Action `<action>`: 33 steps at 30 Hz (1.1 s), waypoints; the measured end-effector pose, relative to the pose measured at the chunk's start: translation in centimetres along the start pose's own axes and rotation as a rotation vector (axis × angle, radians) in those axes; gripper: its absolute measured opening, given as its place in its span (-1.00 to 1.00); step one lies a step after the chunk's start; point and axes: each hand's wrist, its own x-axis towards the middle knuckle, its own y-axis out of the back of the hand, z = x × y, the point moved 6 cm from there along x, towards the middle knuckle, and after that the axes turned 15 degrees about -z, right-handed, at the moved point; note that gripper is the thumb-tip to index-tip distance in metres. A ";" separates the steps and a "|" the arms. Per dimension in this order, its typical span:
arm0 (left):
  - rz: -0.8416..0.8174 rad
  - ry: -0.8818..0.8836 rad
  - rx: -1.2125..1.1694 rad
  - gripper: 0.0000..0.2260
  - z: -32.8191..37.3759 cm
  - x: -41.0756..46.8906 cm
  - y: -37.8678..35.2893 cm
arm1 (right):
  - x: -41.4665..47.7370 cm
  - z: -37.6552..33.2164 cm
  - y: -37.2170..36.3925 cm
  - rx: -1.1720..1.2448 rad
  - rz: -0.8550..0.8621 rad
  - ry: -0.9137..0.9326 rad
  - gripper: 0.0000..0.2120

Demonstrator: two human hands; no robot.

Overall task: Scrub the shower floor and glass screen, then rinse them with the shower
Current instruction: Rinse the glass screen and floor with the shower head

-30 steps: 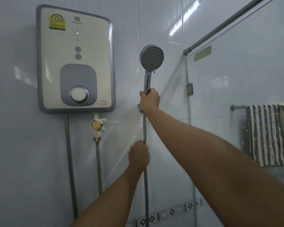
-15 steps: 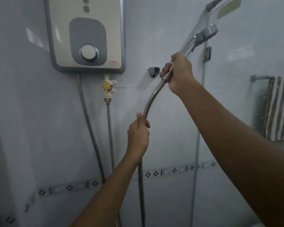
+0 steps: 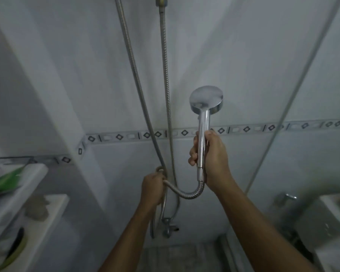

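Observation:
My right hand grips the chrome handle of the shower head, held upright in front of the tiled wall with its back toward me. My left hand grips the metal shower hose, which curves in a U between both hands. The glass screen stands on the right, its edge running diagonally. A strip of the shower floor shows at the bottom between my forearms.
Two more metal hoses hang down the wall to a valve near the floor. White shelves with a green item and other things stand at the left. A basin and tap show through the glass at the right.
The shower head came off its wall holder and down to waist height. Both hands lowered with it, and my view tilted down from the water heater toward the floor.

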 end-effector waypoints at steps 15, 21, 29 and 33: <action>-0.092 0.239 0.358 -0.47 -10.9 7.9 -0.8 | -2.2 12.3 2.5 -0.174 0.286 -0.231 -0.55; -0.068 0.283 0.354 -0.49 -12.3 9.7 -1.6 | -2.2 13.6 2.9 -0.271 0.326 -0.228 -0.54; -0.102 0.286 0.086 -0.40 -13.0 9.9 -2.8 | -1.8 13.4 3.4 -0.234 0.360 -0.201 -0.69; -0.136 0.275 0.132 -0.40 -12.3 9.3 -2.4 | -2.3 12.9 3.4 -0.243 0.375 -0.163 -0.69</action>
